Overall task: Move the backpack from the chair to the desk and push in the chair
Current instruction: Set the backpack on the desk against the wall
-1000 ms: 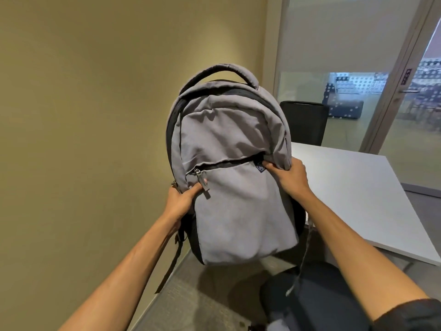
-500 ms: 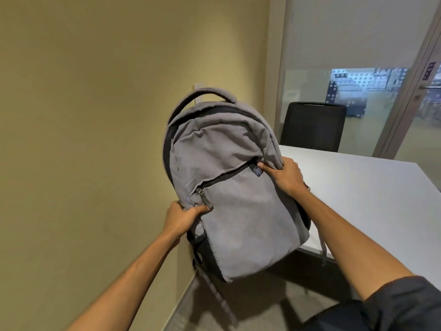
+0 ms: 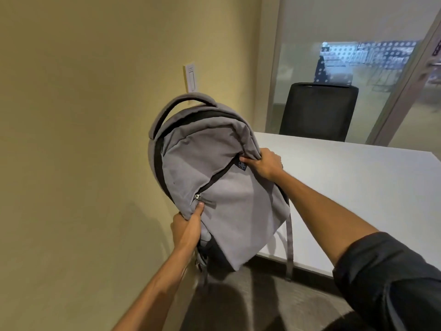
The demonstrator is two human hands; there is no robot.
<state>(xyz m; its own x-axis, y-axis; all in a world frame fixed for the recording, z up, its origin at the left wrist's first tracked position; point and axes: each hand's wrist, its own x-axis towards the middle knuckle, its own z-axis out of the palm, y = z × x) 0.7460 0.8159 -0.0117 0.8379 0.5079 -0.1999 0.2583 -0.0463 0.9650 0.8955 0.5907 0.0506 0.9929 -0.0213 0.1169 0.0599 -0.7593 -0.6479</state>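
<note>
A grey backpack (image 3: 224,194) with a black zip and a top handle hangs in the air, tilted to the left, over the near left corner of the white desk (image 3: 358,187). My left hand (image 3: 187,225) grips its left side just below the zip pull. My right hand (image 3: 265,163) pinches the fabric at the right end of the front zip. A grey strap dangles below the desk edge. The seat of a dark chair (image 3: 353,323) shows at the bottom edge, partly hidden by my right sleeve.
A yellow wall (image 3: 83,139) with a white switch plate (image 3: 191,77) runs along the left, close to the backpack. Another black chair (image 3: 317,115) stands behind the desk's far side. Glass panels and a door frame close the room at the back right.
The backpack has moved forward and lower toward the desk corner and tilted further left. Both hands keep their grips. The view has shifted forward, so the near chair has dropped toward the bottom edge.
</note>
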